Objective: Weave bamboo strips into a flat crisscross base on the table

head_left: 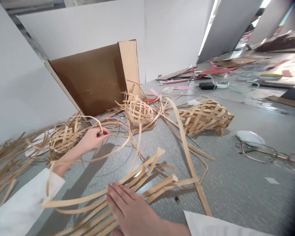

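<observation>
My left hand [96,136] is pinched round a thin curved strip at the left of the middle, above the grey table. Flat over a row of pale woven strips [100,218] near the front edge lies my right hand [130,206], its fingers stretched out side by side. Beyond the hands stands a small loosely woven piece [139,111] with loose ends sticking out. To its right rests a longer woven piece [206,116] on its side. Another woven piece [65,137] sits among loose strips behind my left forearm. A long strip [186,150] arches down to the right of the row.
An open cardboard box [95,75] leans against white partitions [172,36] at the back. Loose strips cover the far left. At the right are glasses [260,153], a white oval object [250,137], a black box [207,86] with cables, and paper scraps.
</observation>
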Action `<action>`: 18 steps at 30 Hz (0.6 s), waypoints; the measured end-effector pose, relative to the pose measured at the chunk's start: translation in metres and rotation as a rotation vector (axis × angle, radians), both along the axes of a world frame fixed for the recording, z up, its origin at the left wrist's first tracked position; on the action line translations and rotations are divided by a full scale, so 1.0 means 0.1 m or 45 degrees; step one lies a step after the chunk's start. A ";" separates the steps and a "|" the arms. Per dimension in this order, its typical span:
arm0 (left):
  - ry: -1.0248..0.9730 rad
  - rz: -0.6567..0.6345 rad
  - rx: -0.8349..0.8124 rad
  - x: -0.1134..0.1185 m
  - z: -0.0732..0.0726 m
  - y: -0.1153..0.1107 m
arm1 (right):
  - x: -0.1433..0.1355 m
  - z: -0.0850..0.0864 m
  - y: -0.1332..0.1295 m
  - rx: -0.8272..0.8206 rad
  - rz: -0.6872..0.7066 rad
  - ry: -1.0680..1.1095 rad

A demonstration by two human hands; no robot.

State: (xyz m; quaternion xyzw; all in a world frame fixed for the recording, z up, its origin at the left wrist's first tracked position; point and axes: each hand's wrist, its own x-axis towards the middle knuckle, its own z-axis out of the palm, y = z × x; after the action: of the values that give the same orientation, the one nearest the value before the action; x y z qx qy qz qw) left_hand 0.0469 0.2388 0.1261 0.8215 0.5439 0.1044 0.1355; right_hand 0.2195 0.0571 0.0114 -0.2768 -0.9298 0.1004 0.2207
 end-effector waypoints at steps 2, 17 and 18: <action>0.008 0.044 0.067 0.09 -0.05 0.14 | 0.00 0.01 0.01 0.032 0.008 -0.022; 0.107 -0.293 -0.224 0.22 0.05 -0.11 | 0.02 0.03 0.01 0.094 -0.017 -0.041; 0.140 -0.358 -0.280 0.23 0.02 -0.17 | 0.02 0.03 0.01 0.107 -0.028 -0.041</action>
State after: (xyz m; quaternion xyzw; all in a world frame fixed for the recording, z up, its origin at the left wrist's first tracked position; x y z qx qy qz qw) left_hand 0.0699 0.2217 0.1283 0.8742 0.4383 -0.0206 0.2078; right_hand 0.2215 0.0579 0.0144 -0.2792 -0.9335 0.0542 0.2185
